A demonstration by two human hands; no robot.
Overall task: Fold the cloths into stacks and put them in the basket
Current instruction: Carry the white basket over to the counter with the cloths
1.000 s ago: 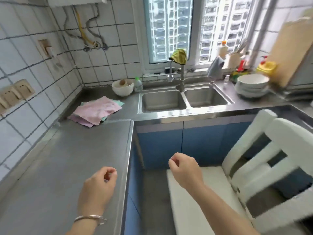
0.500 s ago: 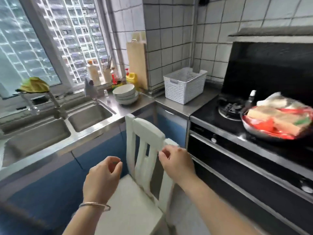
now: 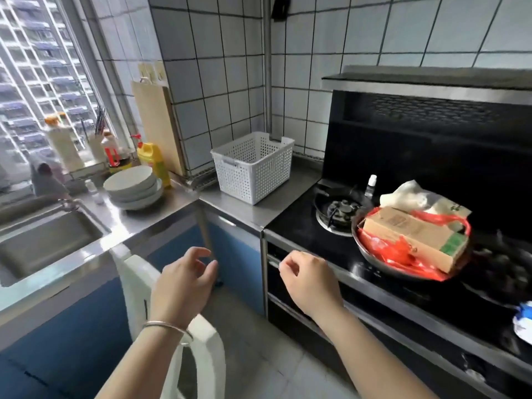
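We see from the head view a tiled kitchen corner with a steel tabletop (image 3: 244, 210) running from the sink (image 3: 43, 243) at the left edge to a black stove (image 3: 331, 234) on the right. The white perforated basket (image 3: 253, 167) stands upright on the tabletop at the centre of the frame, just beside the stove and below the tiled wall; we see no cloths in this view. Left of it a stack of bowls (image 3: 134, 187) sits near a yellow bottle (image 3: 152, 162) and a cutting board (image 3: 157, 125) leaning on the wall. At the right a pan (image 3: 374, 254) on the stove carries a cardboard box (image 3: 414, 237) and a red bag (image 3: 400, 249). In the lower centre our left hand (image 3: 184, 283), a bangle (image 3: 165, 334) on its wrist, hangs over a white chair (image 3: 135, 283), its grip loosely curled on nothing. Our right hand (image 3: 311, 283) hovers before the stove front, fingers likewise loosely curled, pinching nothing.
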